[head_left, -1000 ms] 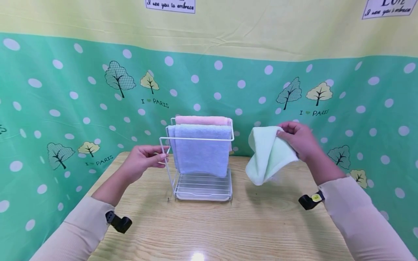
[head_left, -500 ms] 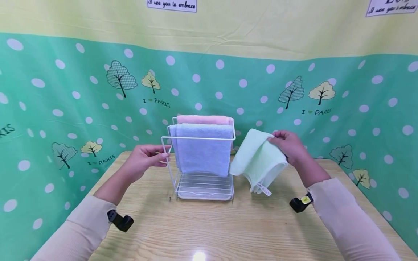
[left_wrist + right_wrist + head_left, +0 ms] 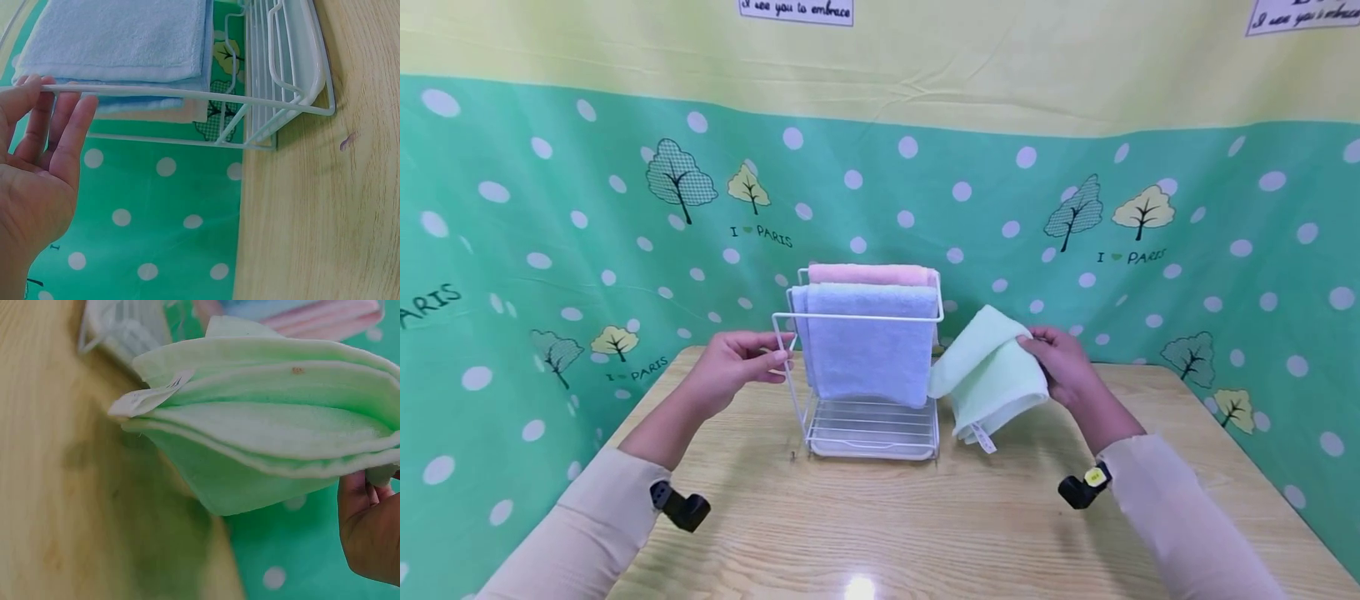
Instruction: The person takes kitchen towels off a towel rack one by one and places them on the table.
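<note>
A white wire rack stands on the table, with a blue towel and, behind it, a pink towel draped over its upper bars. My left hand pinches the rack's left upright between thumb and fingers; the left wrist view shows the thumb and fingertips on the white wire. To the right of the rack, my right hand grips a pale green towel by its right edge. The towel hangs folded above the table, its white label dangling at the lower edge.
The rack has a slatted base over a white tray. A wooden table lies beneath everything. Behind it hangs a green and yellow curtain with dots and trees.
My right hand has moved left and slightly down, bringing the green towel toward the rack; its label has come into view. My left hand keeps its hold on the rack.
</note>
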Demonstrator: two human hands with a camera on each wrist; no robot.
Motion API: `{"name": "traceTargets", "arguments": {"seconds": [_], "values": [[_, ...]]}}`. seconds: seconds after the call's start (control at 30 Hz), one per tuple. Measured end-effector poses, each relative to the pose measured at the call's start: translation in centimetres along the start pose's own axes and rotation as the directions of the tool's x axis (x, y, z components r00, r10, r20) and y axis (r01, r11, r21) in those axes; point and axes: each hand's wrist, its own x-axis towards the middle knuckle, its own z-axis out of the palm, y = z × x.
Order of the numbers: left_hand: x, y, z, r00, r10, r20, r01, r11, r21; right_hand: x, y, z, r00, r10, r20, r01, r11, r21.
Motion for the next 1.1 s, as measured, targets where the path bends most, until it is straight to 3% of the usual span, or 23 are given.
{"name": "traceTargets", "arguments": {"seconds": [0.3,0.47,0.63,0.83,1.1], "values": [[-0.2,0.1,0.1,1.0,0.022,0.006,-0.022,1.0,-0.014,-0.1,3.3,-3.6,0.998,0.025,-0.061,-0.033,0.99,-0.138],[-0.2,0.2,0.1,0.999,0.031,0.008,-0.031,0.999,-0.02,-0.2,4.6,-5.1,0.994,0.054,-0.095,-0.076,0.965,-0.25],[-0.2,0.2,0.2,1.0,0.029,0.007,-0.028,0.999,-0.015,-0.5,5.7,-6.2,0.991,0.085,-0.106,-0.12,0.914,-0.387],[-0.3,0.0,0.2,1.0,0.023,-0.003,-0.023,1.0,-0.01,-1.0,6.7,-7.1,0.997,0.041,-0.061,-0.069,0.804,-0.59],[-0.4,-0.3,0.3,0.999,0.045,-0.004,-0.045,0.999,-0.026,-0.4,8.0,-7.6,0.998,-0.001,-0.066,-0.045,0.718,-0.694]]}}
